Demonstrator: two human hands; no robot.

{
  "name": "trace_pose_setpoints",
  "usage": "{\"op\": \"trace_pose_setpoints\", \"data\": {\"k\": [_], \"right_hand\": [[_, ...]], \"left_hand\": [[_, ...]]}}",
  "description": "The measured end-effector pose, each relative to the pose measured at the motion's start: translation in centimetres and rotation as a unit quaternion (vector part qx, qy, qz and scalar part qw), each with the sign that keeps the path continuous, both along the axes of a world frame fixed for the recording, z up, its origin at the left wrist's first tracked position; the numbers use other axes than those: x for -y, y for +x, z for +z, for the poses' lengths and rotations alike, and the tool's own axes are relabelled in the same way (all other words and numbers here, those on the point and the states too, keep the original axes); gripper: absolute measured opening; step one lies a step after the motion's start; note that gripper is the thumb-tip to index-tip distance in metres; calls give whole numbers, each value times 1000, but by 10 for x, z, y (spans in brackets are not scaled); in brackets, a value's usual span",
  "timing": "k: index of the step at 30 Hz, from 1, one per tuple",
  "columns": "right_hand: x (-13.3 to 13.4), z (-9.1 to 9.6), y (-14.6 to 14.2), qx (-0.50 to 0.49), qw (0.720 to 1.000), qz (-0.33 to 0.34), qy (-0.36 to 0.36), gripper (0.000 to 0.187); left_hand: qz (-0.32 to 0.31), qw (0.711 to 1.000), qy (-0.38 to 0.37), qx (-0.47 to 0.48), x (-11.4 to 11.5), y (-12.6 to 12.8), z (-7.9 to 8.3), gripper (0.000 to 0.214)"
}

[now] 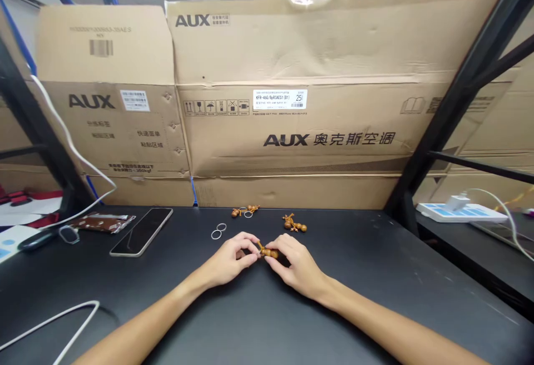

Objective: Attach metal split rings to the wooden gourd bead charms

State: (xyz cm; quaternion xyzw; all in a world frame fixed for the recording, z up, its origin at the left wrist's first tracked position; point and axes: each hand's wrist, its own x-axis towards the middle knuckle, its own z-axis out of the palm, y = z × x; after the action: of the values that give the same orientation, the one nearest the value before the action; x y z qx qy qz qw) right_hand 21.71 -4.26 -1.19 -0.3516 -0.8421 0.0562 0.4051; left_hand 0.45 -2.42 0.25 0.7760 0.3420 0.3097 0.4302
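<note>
Both hands are working together just above the dark surface (367,262), close to the middle of the frame. The person's left hand (231,259) and right hand (294,265) are curled inward, with their fingertips meeting around a small wooden bead charm (269,253). Each hand appears to be pinching it rather than lying open, though the fingers hide part of the charm. A short, thin tan strand sticks up and to the left from its beads.

Farther up the surface, a second wooden bead charm (245,211) sits at upper centre, with small metal rings (248,214) lying against or just beside it. A third wooden bead charm (294,223) lies to the right of that, nearer the hands, with no ring visible on it. Two loose metal rings (217,231) lie together left of the hands, touching neither charm.

So one charm is in hand, while two charms and the loose rings lie free of both hands. Whether any ring is fastened to a charm is too small to tell.

A smartphone (141,231) lies at the left, beyond it a brown packet (102,222). Flattened AUX cartons (292,87) stand along the back edge, and a white power strip (461,212) sits at the right.
</note>
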Motion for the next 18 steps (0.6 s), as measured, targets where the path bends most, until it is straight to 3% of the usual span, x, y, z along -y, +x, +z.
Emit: {"op": "trace_pose_setpoints", "data": {"k": [4, 9, 12, 18], "right_hand": [[-3, -2, 0, -1, 999, -47, -11, 7], [3, 4, 0, 3, 999, 43, -11, 8], [5, 7, 0, 0, 998, 61, -8, 8], [-1, 0, 0, 5, 1000, -20, -2, 7]], "left_hand": [[7, 1000, -10, -9, 2, 1, 4, 27], [12, 999, -36, -17, 4, 3, 6, 33], [4, 999, -26, -20, 3, 2, 5, 31], [3, 1000, 5, -26, 1, -1, 0, 25]]}}
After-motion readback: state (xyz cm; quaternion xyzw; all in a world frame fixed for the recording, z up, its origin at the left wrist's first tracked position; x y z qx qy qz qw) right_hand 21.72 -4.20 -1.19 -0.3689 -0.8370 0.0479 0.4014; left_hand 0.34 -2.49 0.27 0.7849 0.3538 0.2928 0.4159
